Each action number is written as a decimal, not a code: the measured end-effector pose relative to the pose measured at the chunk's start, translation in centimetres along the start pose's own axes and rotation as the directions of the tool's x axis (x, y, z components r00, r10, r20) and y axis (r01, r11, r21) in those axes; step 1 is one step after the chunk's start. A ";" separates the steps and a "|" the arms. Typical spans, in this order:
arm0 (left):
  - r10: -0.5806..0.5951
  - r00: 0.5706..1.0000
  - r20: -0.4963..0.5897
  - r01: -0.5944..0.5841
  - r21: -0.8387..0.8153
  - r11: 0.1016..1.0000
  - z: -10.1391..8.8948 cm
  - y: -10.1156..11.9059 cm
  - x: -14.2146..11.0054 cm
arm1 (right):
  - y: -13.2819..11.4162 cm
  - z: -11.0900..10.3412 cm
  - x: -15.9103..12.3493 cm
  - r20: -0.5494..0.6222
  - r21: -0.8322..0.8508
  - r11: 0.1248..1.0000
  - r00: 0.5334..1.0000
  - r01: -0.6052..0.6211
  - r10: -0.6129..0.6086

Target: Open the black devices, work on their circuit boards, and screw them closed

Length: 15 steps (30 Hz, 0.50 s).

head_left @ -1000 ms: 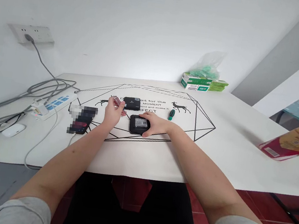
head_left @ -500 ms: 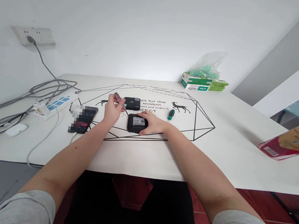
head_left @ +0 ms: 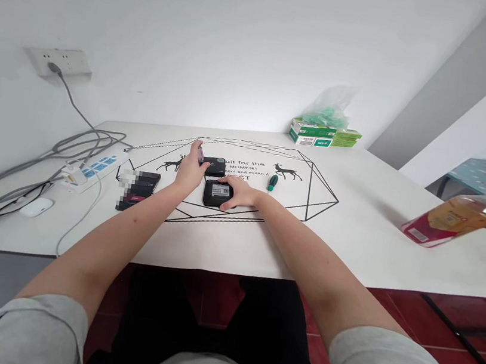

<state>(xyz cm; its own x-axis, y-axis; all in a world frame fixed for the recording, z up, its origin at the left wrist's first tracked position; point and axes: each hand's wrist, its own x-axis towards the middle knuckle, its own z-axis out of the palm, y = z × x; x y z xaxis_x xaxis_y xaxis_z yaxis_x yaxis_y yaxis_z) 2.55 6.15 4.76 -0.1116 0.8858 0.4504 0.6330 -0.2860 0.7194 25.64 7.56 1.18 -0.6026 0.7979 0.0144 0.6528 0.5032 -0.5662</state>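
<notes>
Since the earlier frame, the left hand [head_left: 190, 172] has swung its red-tinted screwdriver [head_left: 200, 154] more upright, and my view has shifted so the amber drink bottle [head_left: 455, 218] shows more fully.

From the left, I have a power strip [head_left: 103, 166] with coiled grey cable, a pair of glasses [head_left: 18, 202] beside it, and a phone [head_left: 145, 187] near the left forearm. The left hand is curled around the screwdriver's handle; the shaft slants down to the upper left corner of the labelled black device [head_left: 218, 193], though I can't tell whether the tip touches. That device lies on the white table, label up. A second black device [head_left: 215, 167] lies just behind it. The right hand [head_left: 240, 193] grasps the labelled device's right side, thumb on the near edge, fingers on the far one. Further right I see a green screwdriver [head_left: 273, 182], green boxes [head_left: 313, 130] against the wall, then the bottle.
</notes>
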 end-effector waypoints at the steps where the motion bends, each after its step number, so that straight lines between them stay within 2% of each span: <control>1: 0.011 1.000 0.015 -0.011 0.029 1.000 0.0 0.0 0.1 | 0.0 0.0 0.1 0.004 0.012 1.000 1.000 -0.010 0.010; 4: 0.023 1.000 -0.008 -0.023 0.041 0.999 0.4 -0.2 0.0 | 0.2 0.2 0.6 -0.023 0.030 0.999 1.000 -0.015 0.016; 6: -0.032 0.996 -0.085 0.029 -0.035 0.999 0.7 -0.7 -0.2 | 0.4 0.4 0.8 -0.042 0.030 1.000 0.999 0.003 -0.001; 11: -0.188 0.974 -0.123 0.141 -0.312 0.939 1.0 -2.0 -0.9 | 0.8 0.6 0.6 -0.041 0.049 0.998 0.999 0.036 -0.034; 15: -0.176 0.977 -0.123 0.118 -0.375 0.920 0.6 -2.5 -1.5 | 0.9 0.3 0.2 -0.022 0.050 0.997 0.998 0.059 -0.058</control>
<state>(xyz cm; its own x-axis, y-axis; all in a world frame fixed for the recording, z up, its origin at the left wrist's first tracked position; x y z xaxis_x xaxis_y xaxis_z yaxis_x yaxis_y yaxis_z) 1.59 5.74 1.93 -0.3140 0.8707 0.3785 0.2820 -0.2951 0.9129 26.00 8.04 0.47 -0.6291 0.7745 0.0655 0.5921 0.5321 -0.6053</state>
